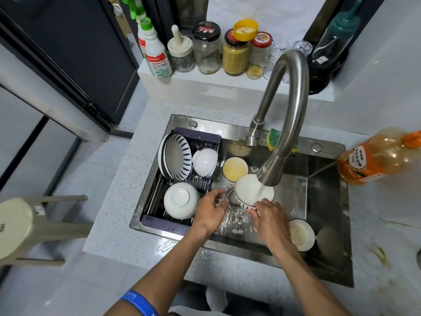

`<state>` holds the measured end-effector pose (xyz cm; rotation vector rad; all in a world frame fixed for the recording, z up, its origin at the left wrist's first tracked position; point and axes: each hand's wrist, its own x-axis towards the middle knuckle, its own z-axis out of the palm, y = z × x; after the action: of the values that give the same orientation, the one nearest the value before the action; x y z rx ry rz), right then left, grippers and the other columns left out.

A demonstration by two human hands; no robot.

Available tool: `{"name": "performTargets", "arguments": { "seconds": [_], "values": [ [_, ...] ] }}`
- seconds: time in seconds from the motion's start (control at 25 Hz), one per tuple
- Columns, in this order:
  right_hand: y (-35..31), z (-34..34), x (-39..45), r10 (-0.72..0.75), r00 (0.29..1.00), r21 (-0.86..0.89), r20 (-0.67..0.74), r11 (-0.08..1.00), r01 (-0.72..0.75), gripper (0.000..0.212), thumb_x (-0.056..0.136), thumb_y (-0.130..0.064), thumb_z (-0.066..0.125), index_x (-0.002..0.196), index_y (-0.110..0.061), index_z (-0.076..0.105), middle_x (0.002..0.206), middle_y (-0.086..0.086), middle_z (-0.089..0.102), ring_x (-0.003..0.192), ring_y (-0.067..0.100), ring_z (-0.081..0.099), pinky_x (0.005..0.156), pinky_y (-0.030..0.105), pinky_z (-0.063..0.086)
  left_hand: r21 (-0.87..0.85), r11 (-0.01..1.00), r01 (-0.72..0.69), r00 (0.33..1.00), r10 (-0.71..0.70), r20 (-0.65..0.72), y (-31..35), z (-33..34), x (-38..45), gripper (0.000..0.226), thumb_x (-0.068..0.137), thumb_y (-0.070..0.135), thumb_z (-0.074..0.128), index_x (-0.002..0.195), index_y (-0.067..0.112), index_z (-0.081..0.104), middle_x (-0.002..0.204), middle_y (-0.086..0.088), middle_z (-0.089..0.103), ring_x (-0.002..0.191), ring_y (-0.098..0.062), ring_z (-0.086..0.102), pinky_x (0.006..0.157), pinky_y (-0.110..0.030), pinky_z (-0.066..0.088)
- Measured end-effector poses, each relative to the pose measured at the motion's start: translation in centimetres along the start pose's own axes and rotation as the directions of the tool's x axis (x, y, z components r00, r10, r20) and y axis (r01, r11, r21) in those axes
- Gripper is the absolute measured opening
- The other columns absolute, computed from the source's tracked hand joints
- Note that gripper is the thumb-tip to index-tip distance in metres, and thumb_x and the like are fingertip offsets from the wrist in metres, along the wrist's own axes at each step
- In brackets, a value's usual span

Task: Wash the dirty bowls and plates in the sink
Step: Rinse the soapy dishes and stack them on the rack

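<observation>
A stainless steel sink (328, 179) is fitted with a gooseneck faucet (284, 115), from which water is discharged into a white bowl (250, 188) positioned over the drain. A dish rack (200, 137) at the left of the basin is loaded with a striped plate (176, 156) and upturned bowls. The white bowl's near rim is gripped by the right hand (268, 216), while the left hand (210, 207) is held beside it, fingers loosely curled and holding nothing.

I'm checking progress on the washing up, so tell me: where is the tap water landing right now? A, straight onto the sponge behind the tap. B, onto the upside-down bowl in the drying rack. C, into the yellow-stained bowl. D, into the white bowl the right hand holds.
D: the stream from the faucet falls into the white bowl, which the right hand grips at its near rim above the drain.
</observation>
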<state>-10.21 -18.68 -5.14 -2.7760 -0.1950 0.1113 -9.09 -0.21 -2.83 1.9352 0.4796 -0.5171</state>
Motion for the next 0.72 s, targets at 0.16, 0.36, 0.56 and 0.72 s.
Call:
{"name": "performTargets", "arguments": {
  "seconds": [0.16, 0.36, 0.56, 0.72],
  "values": [
    [-0.3, 0.2, -0.5, -0.044, 0.999, 0.006, 0.017, 0.999, 0.044, 0.017, 0.079, -0.026, 0.08, 0.08, -0.013, 0.069, 0.077, 0.0, 0.064, 0.072, 0.025, 0.057, 0.055, 0.035, 0.049, -0.035, 0.999, 0.011, 1.0, -0.01, 0.014, 0.1, 0.3, 0.2, 0.033, 0.097, 0.021, 0.061, 0.129, 0.018, 0.059, 0.123, -0.004, 0.064, 0.115, -0.019, 0.06, 0.104, -0.039, 0.048],
    [0.0, 0.7, -0.6, 0.011, 0.999, -0.007, 0.033, 1.0, -0.011, 0.016, 0.079, -0.025, 0.079, 0.079, -0.012, 0.07, 0.077, 0.002, 0.064, 0.07, 0.028, 0.056, 0.054, 0.036, 0.049, -0.065, 0.998, 0.026, 0.999, -0.024, 0.03, 0.4, 0.7, 0.3, 0.028, 0.097, 0.02, 0.06, 0.124, 0.018, 0.061, 0.116, -0.002, 0.064, 0.108, -0.017, 0.06, 0.101, -0.034, 0.048],
    [0.1, 1.2, -0.2, 0.078, 0.997, 0.046, 0.021, 0.996, -0.079, 0.016, 0.081, -0.026, 0.079, 0.081, -0.012, 0.07, 0.077, 0.003, 0.065, 0.07, 0.03, 0.058, 0.054, 0.036, 0.049, -0.118, 0.991, 0.07, 0.997, -0.066, 0.044, 0.7, 0.8, 0.3, 0.023, 0.097, 0.016, 0.06, 0.12, 0.018, 0.061, 0.104, 0.004, 0.062, 0.101, -0.014, 0.059, 0.097, -0.027, 0.046],
    [0.5, 1.7, 0.0, 0.066, 0.998, 0.133, 0.013, 0.989, -0.067, 0.015, 0.082, -0.03, 0.077, 0.081, -0.016, 0.072, 0.077, -0.001, 0.066, 0.07, 0.025, 0.058, 0.057, 0.035, 0.048, -0.177, 0.981, 0.079, 0.996, -0.073, 0.042, 0.8, 0.8, 0.8, 0.018, 0.096, 0.015, 0.061, 0.113, 0.022, 0.061, 0.1, 0.007, 0.063, 0.1, -0.013, 0.059, 0.1, -0.03, 0.046]
  ]
}}
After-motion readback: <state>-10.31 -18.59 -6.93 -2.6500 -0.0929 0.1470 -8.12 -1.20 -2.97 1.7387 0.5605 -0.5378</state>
